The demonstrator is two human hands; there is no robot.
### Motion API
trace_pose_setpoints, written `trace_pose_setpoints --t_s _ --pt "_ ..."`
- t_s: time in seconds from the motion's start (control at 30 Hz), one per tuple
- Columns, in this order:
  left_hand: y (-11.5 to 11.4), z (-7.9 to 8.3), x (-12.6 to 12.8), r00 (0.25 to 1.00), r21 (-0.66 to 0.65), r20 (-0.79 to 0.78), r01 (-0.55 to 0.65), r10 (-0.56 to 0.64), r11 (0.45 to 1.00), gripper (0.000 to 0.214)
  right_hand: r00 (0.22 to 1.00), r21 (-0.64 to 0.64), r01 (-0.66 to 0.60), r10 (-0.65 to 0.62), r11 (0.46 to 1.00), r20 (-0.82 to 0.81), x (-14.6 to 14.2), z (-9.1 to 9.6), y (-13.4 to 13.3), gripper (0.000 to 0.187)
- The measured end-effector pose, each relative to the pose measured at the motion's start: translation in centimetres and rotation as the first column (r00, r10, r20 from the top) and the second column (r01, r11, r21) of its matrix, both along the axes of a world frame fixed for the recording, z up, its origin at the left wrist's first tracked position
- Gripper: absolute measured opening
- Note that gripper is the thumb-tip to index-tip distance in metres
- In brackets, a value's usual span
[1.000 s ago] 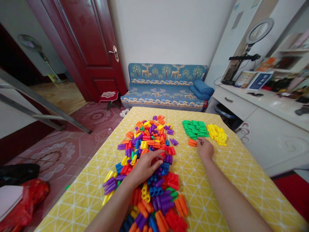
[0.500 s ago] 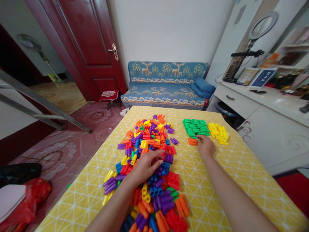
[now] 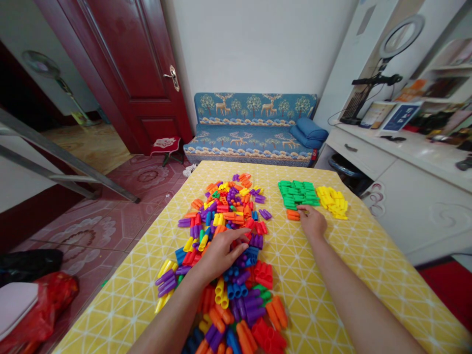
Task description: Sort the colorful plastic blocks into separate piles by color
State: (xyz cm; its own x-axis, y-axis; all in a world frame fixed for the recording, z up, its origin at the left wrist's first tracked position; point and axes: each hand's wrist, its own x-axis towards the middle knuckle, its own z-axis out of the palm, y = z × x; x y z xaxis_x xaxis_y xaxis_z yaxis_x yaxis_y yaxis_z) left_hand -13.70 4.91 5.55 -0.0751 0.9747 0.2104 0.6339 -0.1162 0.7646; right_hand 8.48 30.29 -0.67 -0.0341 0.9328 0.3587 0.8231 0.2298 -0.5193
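Note:
Over the mixed pile of plastic bullet-shaped building blocks (image 3: pixel 221 216), my left hand (image 3: pixel 224 250) is held palm down. Its fingers are stretched out and the thumb stands apart, with nothing seen in them. At the right, my right hand (image 3: pixel 312 221) has its fingers drawn together at the right end of an orange block (image 3: pixel 293 215), which lies on the table. Part of that block's end is hidden by the fingertips. Just behind it is a group of green blocks (image 3: pixel 298 193), laid close together in rows. Beside the green group is a heap of yellow blocks (image 3: pixel 333 201).
A yellow patterned cloth (image 3: pixel 309 290) covers the table. Beyond the table is a blue sofa (image 3: pixel 254 132). To the right stands a white cabinet (image 3: pixel 416 191) with a ring light (image 3: pixel 401 37) on it. A metal ladder (image 3: pixel 70 157) leans at the left.
Hardly anything differs. The whole view has shifted very slightly; both hands, the orange block and the heaps keep their places.

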Motion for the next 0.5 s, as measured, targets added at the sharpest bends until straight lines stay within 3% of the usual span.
trace_pose_setpoints --t_s 0.37,0.5 --pt "-0.05 0.07 0.05 1.000 0.013 -0.011 -0.003 0.003 1.000 0.034 1.000 -0.022 -0.027 0.027 0.999 0.003 -0.02 0.18 -0.16 0.031" --pt "-0.04 0.10 0.00 1.000 0.013 -0.010 0.003 -0.003 1.000 0.034 0.984 0.190 -0.179 0.177 0.965 0.027 -0.17 0.53 -0.74 0.030"
